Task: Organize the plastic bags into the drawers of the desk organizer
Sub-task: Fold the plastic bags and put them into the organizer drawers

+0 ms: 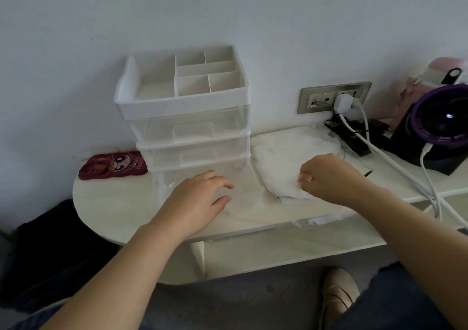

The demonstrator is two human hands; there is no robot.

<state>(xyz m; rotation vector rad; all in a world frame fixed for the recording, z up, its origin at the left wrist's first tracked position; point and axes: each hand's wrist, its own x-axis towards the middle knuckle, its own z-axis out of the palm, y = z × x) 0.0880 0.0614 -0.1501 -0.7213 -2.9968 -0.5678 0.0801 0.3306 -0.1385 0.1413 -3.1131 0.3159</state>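
While right hand [326,178] pinches plastic bags [286,157] (white heap), left hand [200,198] hovers loose-fingered

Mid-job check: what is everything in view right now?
organizer: one, white and clear, desk centre, bottom drawer pulled out
plastic bags: one pile, whitish, right of organizer
pouch: one, dark red, left of organizer
socket panel: one, grey, wall
plug: one, white, in socket panel
cables: several, white, desk's right side
round device: one, purple and black, far right
desk: one, white
shoe: one, beige, floor
left hand: one, over bottom drawer
right hand: one, pinching plastic bags
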